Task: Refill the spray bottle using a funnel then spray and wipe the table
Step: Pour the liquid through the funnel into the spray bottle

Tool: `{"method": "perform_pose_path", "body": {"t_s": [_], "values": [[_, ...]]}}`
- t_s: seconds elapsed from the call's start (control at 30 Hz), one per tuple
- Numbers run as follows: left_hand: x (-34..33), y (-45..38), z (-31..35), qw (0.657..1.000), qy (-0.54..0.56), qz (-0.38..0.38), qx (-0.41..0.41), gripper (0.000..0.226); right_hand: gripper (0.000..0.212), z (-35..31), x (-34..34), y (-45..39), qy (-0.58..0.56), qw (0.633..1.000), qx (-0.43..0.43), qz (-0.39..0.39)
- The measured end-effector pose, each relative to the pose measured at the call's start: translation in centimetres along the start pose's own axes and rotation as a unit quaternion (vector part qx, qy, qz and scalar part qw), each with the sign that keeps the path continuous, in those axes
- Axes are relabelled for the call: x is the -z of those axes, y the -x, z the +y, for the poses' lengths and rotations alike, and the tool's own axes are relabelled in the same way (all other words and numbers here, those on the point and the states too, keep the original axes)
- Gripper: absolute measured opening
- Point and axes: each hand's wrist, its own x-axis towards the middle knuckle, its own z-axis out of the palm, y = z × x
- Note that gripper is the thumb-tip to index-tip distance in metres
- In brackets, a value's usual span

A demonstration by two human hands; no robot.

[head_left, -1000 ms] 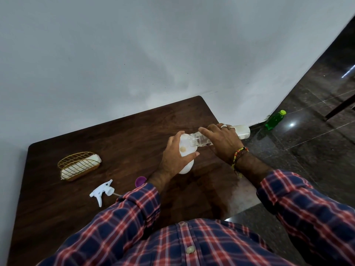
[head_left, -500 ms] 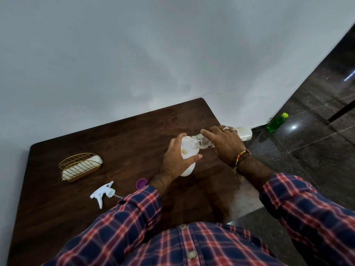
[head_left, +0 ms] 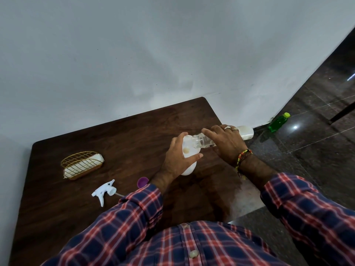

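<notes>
On dark wooden table: gold wire basket holding white cloth at left; white plastic trigger sprayer head nearer, just right of it; small purple cap further right. White funnel right of centre, clear plastic bottle tilted over it. Green bottle on floor, far right.

Head view. On the dark wooden table, the left hand grips a white funnel seated, apparently, on a white bottle. The right hand holds a clear bottle tipped sideways, its mouth at the funnel. Left of the funnel: purple cap, spray head, wire basket.
</notes>
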Motion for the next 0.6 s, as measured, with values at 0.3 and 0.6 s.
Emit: {"method": "perform_pose_path", "body": {"t_s": [0.3,0.6], "values": [[-0.01,0.12,0.08,1.0,-0.002,-0.002,0.003,0.085,0.071,-0.11,0.05,0.09,0.011,1.0,0.002,0.002],[-0.08,0.34,0.21,1.0,-0.009,-0.01,0.005,0.085,0.072,-0.02,-0.18,0.46,0.01,1.0,-0.001,0.003]]}}
